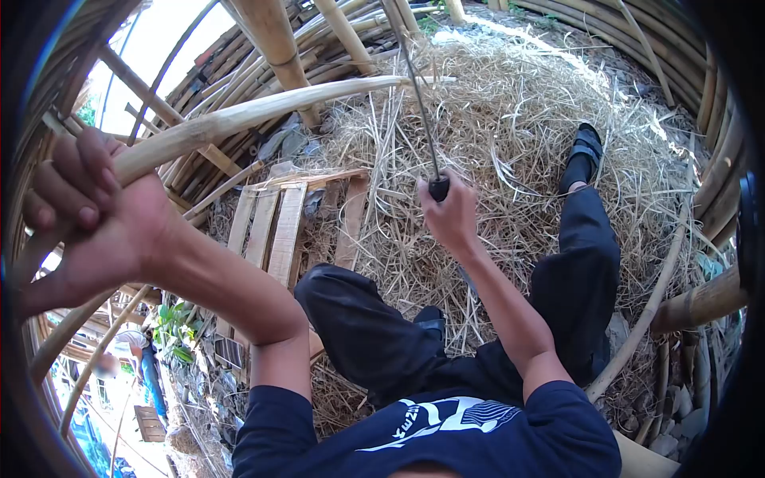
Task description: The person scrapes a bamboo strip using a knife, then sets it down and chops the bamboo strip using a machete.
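Observation:
My left hand [103,207] is raised at the left side, its fingers curled over a pale, peeled bamboo pole [231,123]. From there the pole slants up to the right and thins toward its tip. My right hand [453,211] grips the black handle of a machete [425,111]. Its long, dark blade points up and away, seen nearly edge-on. Near the top middle, the pole's tip meets or crosses the blade; I cannot tell whether they touch.
Bamboo shavings [494,151] cover the ground around my feet. A wooden slatted pallet [283,231] lies left of my knee. Thick bamboo uprights [275,44] stand ahead, and stacked bamboo poles [629,40] curve along the right. Another person [143,358] is at the lower left.

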{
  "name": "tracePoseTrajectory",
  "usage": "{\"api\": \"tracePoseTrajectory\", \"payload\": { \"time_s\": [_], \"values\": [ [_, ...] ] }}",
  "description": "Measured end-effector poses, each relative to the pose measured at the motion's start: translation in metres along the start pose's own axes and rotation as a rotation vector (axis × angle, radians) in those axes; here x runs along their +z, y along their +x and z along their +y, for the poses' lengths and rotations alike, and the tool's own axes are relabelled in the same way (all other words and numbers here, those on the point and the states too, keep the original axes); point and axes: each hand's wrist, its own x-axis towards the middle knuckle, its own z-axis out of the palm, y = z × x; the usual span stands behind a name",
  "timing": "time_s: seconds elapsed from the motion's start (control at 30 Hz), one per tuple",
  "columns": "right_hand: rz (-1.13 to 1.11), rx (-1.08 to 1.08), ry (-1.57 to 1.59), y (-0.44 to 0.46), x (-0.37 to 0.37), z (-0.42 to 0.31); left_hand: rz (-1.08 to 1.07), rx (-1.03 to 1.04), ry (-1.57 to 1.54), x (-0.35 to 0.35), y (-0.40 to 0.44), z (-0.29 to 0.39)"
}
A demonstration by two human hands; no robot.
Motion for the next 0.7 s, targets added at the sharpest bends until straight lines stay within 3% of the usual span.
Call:
{"api": "tracePoseTrajectory", "payload": {
  "time_s": [0.03,0.1,0.13,0.23,0.27,0.3,0.4,0.43,0.47,0.63,0.67,0.7],
  "values": [
    [0.043,-0.13,-0.062,-0.004,0.001,-0.005,0.0,-0.002,-0.002,0.005,-0.001,0.001],
    [0.004,-0.125,-0.068,-0.009,0.001,-0.009,-0.063,0.037,-0.191,0.014,0.001,0.003],
    [-0.035,-0.15,-0.1,-0.012,0.0,-0.015,-0.029,-0.182,-0.323,-0.004,0.016,0.011],
    [-0.07,-0.209,-0.105,-0.02,-0.004,-0.028,-0.068,-0.139,-0.279,-0.034,0.027,0.035],
    [-0.037,-0.26,-0.119,-0.023,-0.006,-0.033,-0.169,-0.19,-0.395,-0.036,0.028,0.047],
    [-0.007,-0.305,-0.133,-0.026,-0.008,-0.037,-0.065,-0.089,-0.294,-0.052,0.035,0.067],
    [-0.009,-0.364,-0.142,-0.032,-0.011,-0.043,-0.201,-0.087,-0.274,-0.041,0.048,0.09],
    [-0.013,-0.408,-0.139,-0.033,-0.011,-0.043,0.035,0.111,0.0,-0.025,0.047,0.087],
    [-0.024,-0.401,-0.14,-0.033,-0.011,-0.039,0.267,0.308,0.279,-0.013,0.044,0.082],
    [-0.023,-0.208,-0.082,-0.008,-0.004,0.018,0.397,0.09,0.233,0.016,0.036,0.018],
    [-0.049,-0.087,-0.144,0.001,-0.008,0.033,0.397,0.092,0.231,-0.001,0.043,0.018],
    [-0.07,0.032,-0.204,0.006,-0.013,0.039,0.122,-0.092,0.057,-0.031,0.057,0.02]
  ]
}}
